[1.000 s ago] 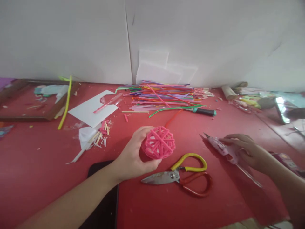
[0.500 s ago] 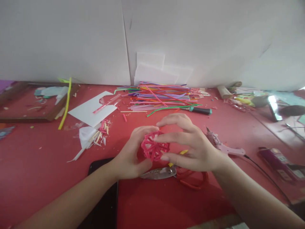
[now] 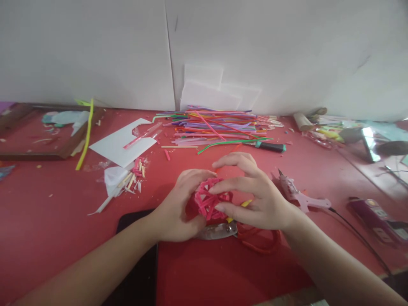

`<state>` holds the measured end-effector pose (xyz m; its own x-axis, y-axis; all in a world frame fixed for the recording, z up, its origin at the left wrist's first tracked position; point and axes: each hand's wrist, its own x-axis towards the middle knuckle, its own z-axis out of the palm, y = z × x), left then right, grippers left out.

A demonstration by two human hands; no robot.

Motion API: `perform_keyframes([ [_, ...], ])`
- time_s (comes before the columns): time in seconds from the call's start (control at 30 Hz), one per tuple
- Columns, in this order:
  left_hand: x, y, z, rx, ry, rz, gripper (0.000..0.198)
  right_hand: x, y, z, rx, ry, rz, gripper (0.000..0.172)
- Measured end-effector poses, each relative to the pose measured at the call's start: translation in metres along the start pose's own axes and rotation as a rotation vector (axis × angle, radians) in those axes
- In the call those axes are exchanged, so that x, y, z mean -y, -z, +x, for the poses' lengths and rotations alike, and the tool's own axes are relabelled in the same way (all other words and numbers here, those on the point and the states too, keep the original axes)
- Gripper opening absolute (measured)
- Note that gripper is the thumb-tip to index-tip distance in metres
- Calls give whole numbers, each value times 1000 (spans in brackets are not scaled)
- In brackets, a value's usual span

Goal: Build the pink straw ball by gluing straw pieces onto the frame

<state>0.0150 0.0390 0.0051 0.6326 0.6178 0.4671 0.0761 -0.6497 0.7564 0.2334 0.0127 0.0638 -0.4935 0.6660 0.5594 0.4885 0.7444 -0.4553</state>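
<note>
Between my two hands is a small pink openwork ball [image 3: 211, 202] made of short straw-like pieces with triangular gaps. My left hand [image 3: 181, 208] curls around its left side, thumb below and fingers above. My right hand [image 3: 258, 191] has its fingers bent over the ball's right side, fingertips on it. Just under the ball lie scissors with red handles [image 3: 259, 248], their blade partly behind my left thumb. A yellow piece [image 3: 246, 203] shows beside my right fingers.
Behind my hands lies a pile of coloured straws [image 3: 216, 125], with a cutter [image 3: 270, 146] in front. A pink glue gun [image 3: 301, 197] with a cord is at right. White paper [image 3: 119, 146], cut scraps [image 3: 137, 172] and a wooden frame [image 3: 65, 151] are left. A black tablet-like slab [image 3: 140, 263] lies under my left forearm.
The pink ball has turned between my fingers and shifted slightly right and down. Both hands keep nearly the same grip, and the view has tilted a little.
</note>
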Motion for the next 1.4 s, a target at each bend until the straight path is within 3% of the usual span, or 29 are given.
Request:
perform_keyframes([
  [1.4,-7,0,2,34,-3,21,69,5,8,-4,83,-16,-21,13],
])
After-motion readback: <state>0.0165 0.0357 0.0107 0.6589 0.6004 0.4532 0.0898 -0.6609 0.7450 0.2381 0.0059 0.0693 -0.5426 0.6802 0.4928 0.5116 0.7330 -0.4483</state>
